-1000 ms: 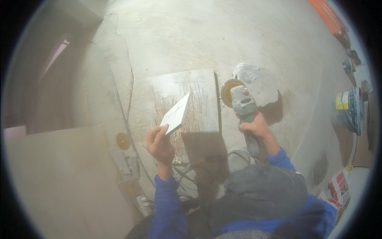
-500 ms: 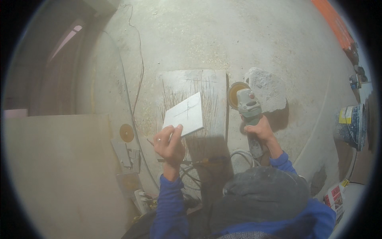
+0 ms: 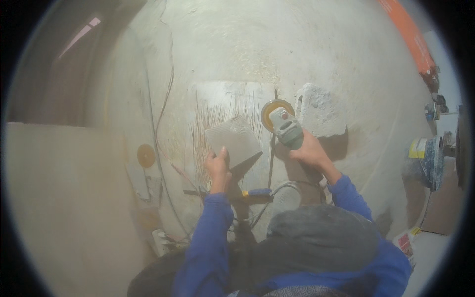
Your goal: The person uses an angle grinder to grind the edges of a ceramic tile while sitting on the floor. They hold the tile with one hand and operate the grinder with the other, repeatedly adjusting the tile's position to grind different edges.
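Observation:
My left hand (image 3: pixel 218 168) is closed on the near edge of a tile (image 3: pixel 233 141), thumb on top. The tile's upper face looks grey and finely ribbed. Below it lies a pale board (image 3: pixel 222 94) scored with many long dark cuts. My right hand (image 3: pixel 312 150) grips an angle grinder (image 3: pixel 287 126) by its body. The grinder's round golden disc (image 3: pixel 269 110) sits over the board's right edge, apart from the tile. I cannot tell whether the disc spins.
A rough stone block (image 3: pixel 322 109) lies right of the grinder. Cables (image 3: pixel 154 119) run along the left, near a loose round disc (image 3: pixel 145 155). A yellow-and-blue-handled tool (image 3: pixel 257 192) lies by the board's near edge. A spattered bucket (image 3: pixel 426 161) stands far right. Dust hazes the air.
The tile has turned from its smooth white, pencil-marked face to its ribbed grey face. My right hand has brought the grinder left, closer to the tile.

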{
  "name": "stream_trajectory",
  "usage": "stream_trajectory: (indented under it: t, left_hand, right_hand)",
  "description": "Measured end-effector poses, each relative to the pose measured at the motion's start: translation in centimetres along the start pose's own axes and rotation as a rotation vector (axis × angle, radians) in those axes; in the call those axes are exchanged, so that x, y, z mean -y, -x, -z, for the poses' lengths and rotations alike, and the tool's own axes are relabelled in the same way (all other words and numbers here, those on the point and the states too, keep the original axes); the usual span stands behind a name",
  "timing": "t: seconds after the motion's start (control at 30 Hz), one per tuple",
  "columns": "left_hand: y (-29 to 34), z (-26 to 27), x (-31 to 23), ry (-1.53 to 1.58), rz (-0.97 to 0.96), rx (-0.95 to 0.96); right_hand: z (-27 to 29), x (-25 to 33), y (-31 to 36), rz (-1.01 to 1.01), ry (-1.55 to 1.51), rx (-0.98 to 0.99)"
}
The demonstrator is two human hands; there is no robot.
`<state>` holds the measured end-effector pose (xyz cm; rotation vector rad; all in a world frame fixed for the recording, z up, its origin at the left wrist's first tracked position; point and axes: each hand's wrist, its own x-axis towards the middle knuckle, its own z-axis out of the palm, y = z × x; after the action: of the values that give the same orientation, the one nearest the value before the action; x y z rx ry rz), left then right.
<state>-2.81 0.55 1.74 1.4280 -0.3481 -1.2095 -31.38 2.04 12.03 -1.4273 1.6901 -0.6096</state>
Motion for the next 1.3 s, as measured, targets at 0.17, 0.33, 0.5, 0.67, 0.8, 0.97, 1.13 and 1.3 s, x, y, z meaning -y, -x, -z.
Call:
stream_trajectory:
  t: [0.17, 0.33, 0.5, 0.67, 0.8, 0.97, 1.13, 1.3]
  left_hand:
    - [-0.5, 1.0, 0.2, -0.295, -0.118, 0.053]
    - [-2.2, 2.5, -2.5, -0.862, -0.070, 0.204]
    - [-2.7, 3.6, -3.8, -0.932, -0.045, 0.291]
    - [-2.3, 4.5, -3.3, -0.924, -0.103, 0.323]
    - [-1.2, 5.8, -2.5, -0.917, -0.069, 0.316]
    - [-1.1, 6.9, -0.7, -0.971, -0.180, 0.306]
    - [-0.6, 8.0, 0.6, -0.986, -0.127, 0.304]
    - [0.0, 7.8, 0.0, -0.927, -0.056, 0.318]
  right_hand:
    - [-0.4, 1.4, -2.5, 0.091, 0.162, 0.102]
    - [-0.8, 3.7, -5.1, 0.096, 0.294, 0.212]
    - [-2.2, 4.5, -6.1, 0.123, 0.376, 0.220]
    - [-3.1, 4.8, -6.2, 0.092, 0.446, 0.249]
    - [-4.5, 4.4, -4.6, 0.070, 0.450, 0.285]
    - [-5.6, 3.6, -3.4, 0.083, 0.492, 0.238]
    - [-6.5, 3.0, -2.2, 0.073, 0.512, 0.247]
    - [-6.6, 3.9, -2.4, 0.023, 0.570, 0.243]
